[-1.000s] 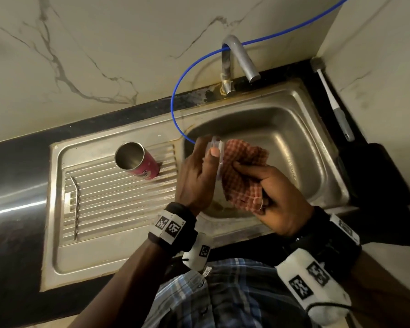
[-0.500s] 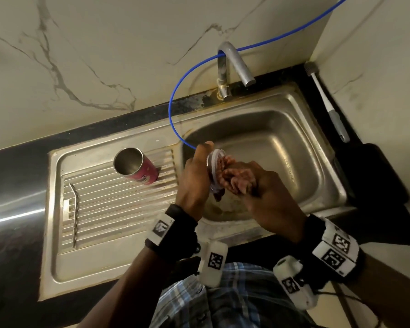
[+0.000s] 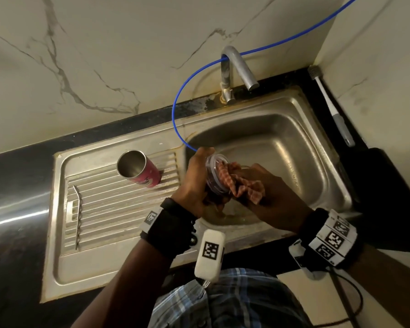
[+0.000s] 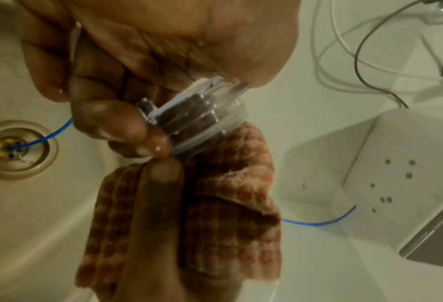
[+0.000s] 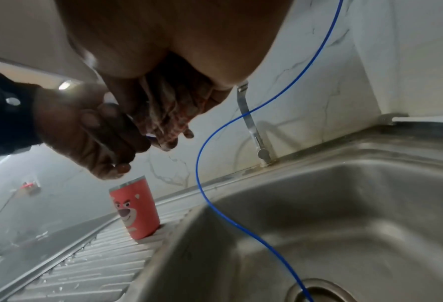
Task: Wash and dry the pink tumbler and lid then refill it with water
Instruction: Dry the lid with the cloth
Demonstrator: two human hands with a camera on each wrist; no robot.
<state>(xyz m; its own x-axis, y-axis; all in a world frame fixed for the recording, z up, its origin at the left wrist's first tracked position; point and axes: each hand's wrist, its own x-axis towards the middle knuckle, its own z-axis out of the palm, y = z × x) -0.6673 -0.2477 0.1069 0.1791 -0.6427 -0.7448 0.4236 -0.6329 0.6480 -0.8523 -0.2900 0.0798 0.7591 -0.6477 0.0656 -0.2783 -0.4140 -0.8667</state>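
The pink tumbler [image 3: 141, 170] [image 5: 135, 208] with a bear face stands open-mouthed on the ribbed drainboard [image 3: 118, 209], left of the basin. Over the basin my left hand [image 3: 195, 178] [image 4: 117, 114] grips the clear plastic lid [image 3: 214, 172] [image 4: 199, 120] by its edge. My right hand [image 3: 265, 192] holds a red checked cloth [image 3: 240, 183] [image 4: 215, 194] bunched in its fingers and presses it against the lid's inner face. In the right wrist view the cloth [image 5: 173, 114] shows between the fingers of both hands.
A steel sink [image 3: 301, 147] with its drain [image 4: 16, 149] lies below the hands. A blue tube [image 3: 175, 119] runs from the wall past the tap [image 3: 234, 72] into the drain. A metal straw [image 3: 77, 209] lies on the drainboard. A brush [image 3: 329, 102] leans at the right wall.
The lid has turned in my left hand so its open side faces the cloth. My right hand has pushed the cloth into the lid and bunched it smaller.
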